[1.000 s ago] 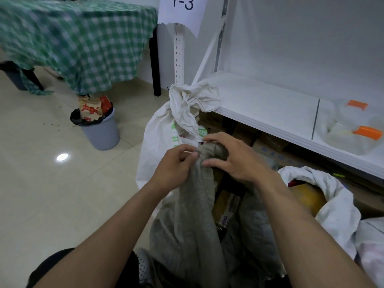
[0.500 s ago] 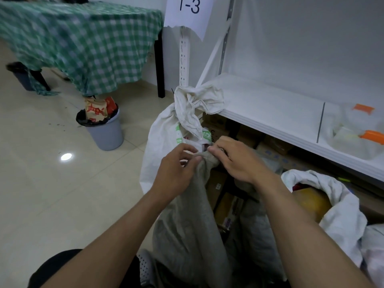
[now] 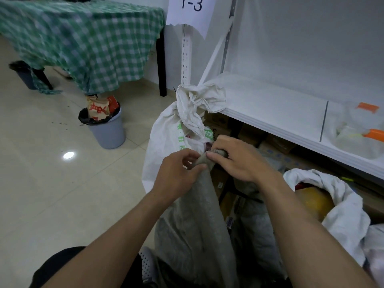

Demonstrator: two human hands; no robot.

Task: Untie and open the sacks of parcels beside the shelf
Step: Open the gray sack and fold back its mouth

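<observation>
One head-worn camera looks forward and down, close over the sack (image 3: 199, 215), shelf (image 3: 270, 104) at right, floor (image 3: 52, 194) left; edges seem warped.

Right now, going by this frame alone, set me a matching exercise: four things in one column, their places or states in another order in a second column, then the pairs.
Things
1. grey sack
2. printed white sack
3. white sack at far right
4. grey bin

Places or states
A. on the floor near the checked table, paper bag sticking out
B. mouth open, yellow parcel showing
C. top gripped by the left hand and the right hand
D. top bunched shut, against the shelf edge

Pairs: 1-C, 2-D, 3-B, 4-A
</observation>
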